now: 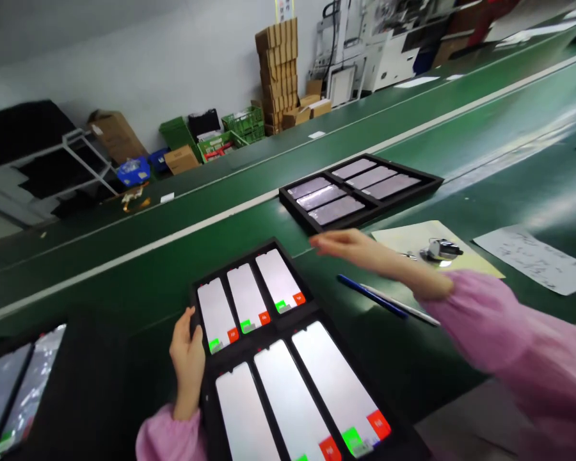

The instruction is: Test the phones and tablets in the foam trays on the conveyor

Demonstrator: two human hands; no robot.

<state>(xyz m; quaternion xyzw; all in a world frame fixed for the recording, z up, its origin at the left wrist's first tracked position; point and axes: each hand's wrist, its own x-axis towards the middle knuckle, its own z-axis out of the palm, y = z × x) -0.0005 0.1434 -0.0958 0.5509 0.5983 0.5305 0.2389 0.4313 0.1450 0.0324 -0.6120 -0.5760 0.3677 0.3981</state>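
Note:
A black tray lies before me on the green bench, bearing two rows of phone screens lit white, with green and red patches at their lower ends. Against the tray's left edge rests my left hand, thumb apart from the other fingers, with no grip on the tray visible. My right hand hovers to the tray's upper right, fingers stretched out flat and nothing held. Just beyond it sits a second black tray with dark, shiny phone screens. A blue pen and a white pen lie below my right forearm.
Another dark tray with phone screens is at the left. Yellow paper carries a small metallic object, beside a handwritten white sheet. Stacked cardboard boxes and green crates stand by the wall.

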